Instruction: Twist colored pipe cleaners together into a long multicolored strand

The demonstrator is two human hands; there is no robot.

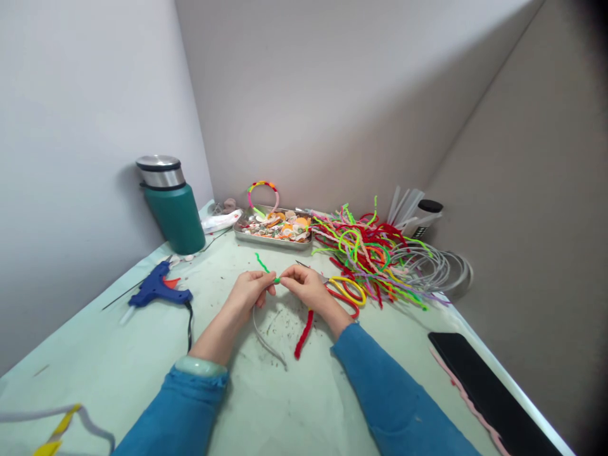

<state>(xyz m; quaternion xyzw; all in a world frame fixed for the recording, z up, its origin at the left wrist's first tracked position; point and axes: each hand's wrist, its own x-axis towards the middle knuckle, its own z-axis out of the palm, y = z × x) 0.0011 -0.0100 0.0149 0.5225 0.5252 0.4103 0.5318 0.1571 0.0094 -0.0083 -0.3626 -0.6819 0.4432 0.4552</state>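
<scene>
A short green pipe cleaner (pixel 261 262) sticks up from the fingertips of my left hand (pixel 250 291), which is closed in a pinch on it. My right hand (pixel 308 286) pinches close beside, with a bit of green between the two sets of fingertips. A thin grey cord (pixel 260 335) hangs below my left hand and curves onto the table; its upper end is hidden by the fingers. Below my right hand a red pipe cleaner (pixel 304 335) reaches down over the table. Scissors (pixel 349 291) with yellow and red handles lie partly behind my right hand.
A blue glue gun (pixel 159 286) and a green bottle (pixel 173 215) are at left. Behind my hands stands a metal tray (pixel 273 240) of small pieces, with a colourful ring (pixel 249 197). Piled pipe cleaners (pixel 365 247), coiled grey cord (pixel 444 269) and a black phone-like slab (pixel 489 386) are right.
</scene>
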